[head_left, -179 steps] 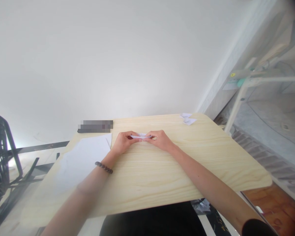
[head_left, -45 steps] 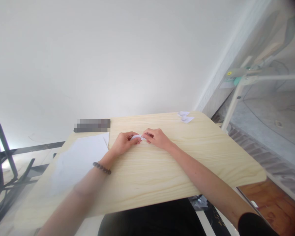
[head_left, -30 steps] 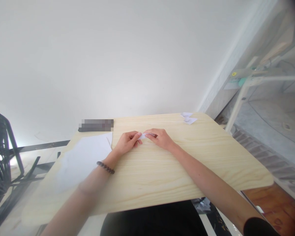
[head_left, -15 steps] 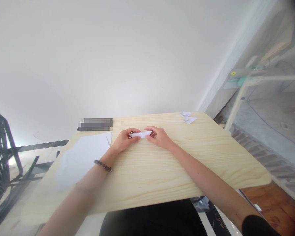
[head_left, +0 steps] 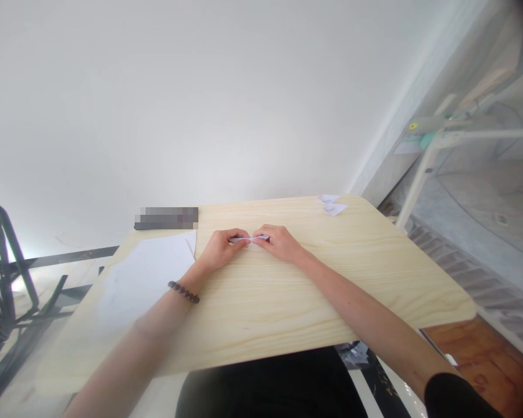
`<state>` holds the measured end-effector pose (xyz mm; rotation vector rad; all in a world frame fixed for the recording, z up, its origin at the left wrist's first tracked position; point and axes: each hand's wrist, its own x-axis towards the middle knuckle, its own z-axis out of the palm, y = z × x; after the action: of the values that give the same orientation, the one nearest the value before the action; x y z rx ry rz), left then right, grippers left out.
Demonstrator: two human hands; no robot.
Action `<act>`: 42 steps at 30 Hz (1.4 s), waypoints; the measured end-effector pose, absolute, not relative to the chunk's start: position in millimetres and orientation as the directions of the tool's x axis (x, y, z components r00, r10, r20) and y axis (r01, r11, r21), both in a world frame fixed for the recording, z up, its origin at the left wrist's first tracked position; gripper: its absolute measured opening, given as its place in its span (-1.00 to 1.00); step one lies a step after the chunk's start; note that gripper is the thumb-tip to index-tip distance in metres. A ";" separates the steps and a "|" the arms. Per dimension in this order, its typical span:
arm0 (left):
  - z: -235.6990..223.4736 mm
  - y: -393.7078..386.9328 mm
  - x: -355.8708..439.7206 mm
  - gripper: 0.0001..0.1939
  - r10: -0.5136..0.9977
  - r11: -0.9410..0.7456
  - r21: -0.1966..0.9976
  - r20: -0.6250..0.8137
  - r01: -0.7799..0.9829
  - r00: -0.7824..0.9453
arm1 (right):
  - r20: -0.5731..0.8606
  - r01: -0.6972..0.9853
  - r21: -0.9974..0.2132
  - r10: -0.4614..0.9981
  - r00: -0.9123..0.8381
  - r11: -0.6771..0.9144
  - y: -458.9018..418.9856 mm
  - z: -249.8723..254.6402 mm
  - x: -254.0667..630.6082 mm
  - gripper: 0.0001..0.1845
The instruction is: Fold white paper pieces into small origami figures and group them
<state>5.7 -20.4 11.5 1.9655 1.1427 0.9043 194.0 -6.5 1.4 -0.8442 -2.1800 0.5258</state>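
Observation:
Over the middle of the table, a small piece of folded white paper (head_left: 251,239) is held between my two hands. My left hand (head_left: 221,248) pinches its left end between thumb and fingers. At its right end, my right hand (head_left: 280,242) grips it the same way, close to the other hand. The paper's middle looks pinched in, with both ends flaring out; the fingers cover much of it. White sheets of paper (head_left: 152,273) lie on the left of the table, partly under my left forearm. Folded white paper pieces (head_left: 332,206) rest at the far right.
The light wood table (head_left: 331,290) stands against a white wall (head_left: 244,104). A dark, pixelated object (head_left: 165,219) lies at the back left edge. A black chair (head_left: 9,255) is at the left, and a white metal frame (head_left: 421,180) at the right.
The folded paper was boat-shaped earlier, then turned in the fingers and shown as a flat strip half a second ago. Now it is squeezed at the middle, with my fingertips closer together.

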 end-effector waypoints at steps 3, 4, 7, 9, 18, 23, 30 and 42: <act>11.6 -20.2 6.1 -0.67 0.910 -0.358 0.834 0.212 0.420 0.356 | 0.470 0.408 -0.602 0.718 -0.513 0.686 -6.3 1.1 193.5 -0.81; 10.8 -19.7 6.1 -0.66 0.917 -0.337 0.848 0.197 0.410 0.346 | 0.464 0.411 -0.613 0.728 -0.504 0.675 -6.0 0.8 193.5 -0.81; 7.7 -17.5 4.9 -0.62 0.935 -0.276 0.887 0.160 0.370 0.316 | 0.460 0.417 -0.648 0.765 -0.451 0.637 -3.8 -0.7 194.4 -0.80; 6.0 -15.9 3.3 -0.60 0.940 -0.249 0.903 0.138 0.350 0.313 | 0.465 0.420 -0.670 0.788 -0.405 0.612 -1.8 -2.0 195.8 -0.79; 11.1 -17.7 1.9 -0.63 0.944 -0.245 0.884 0.125 0.398 0.305 | 0.410 0.440 -0.687 0.809 -0.421 0.578 -0.3 -1.7 198.9 -0.79; 15.0 -20.2 2.9 -0.60 0.957 -0.252 0.808 0.128 0.533 0.259 | 0.422 0.464 -0.679 0.820 -0.386 0.568 -0.2 0.7 197.6 -0.81; 7.5 -17.8 2.1 -0.67 0.930 -0.328 0.798 0.179 0.505 0.322 | 0.368 0.456 -0.709 0.834 -0.410 0.537 -1.1 -2.2 199.2 -0.81; 7.4 -18.3 3.9 -0.70 0.938 -0.340 0.740 0.219 0.580 0.269 | 0.427 0.451 -0.674 0.807 -0.408 0.585 -0.8 -2.6 197.0 -0.82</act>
<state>3.9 -18.3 7.4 2.0173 1.3644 0.8881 197.0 -0.8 -2.6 -0.9971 -2.0583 0.5993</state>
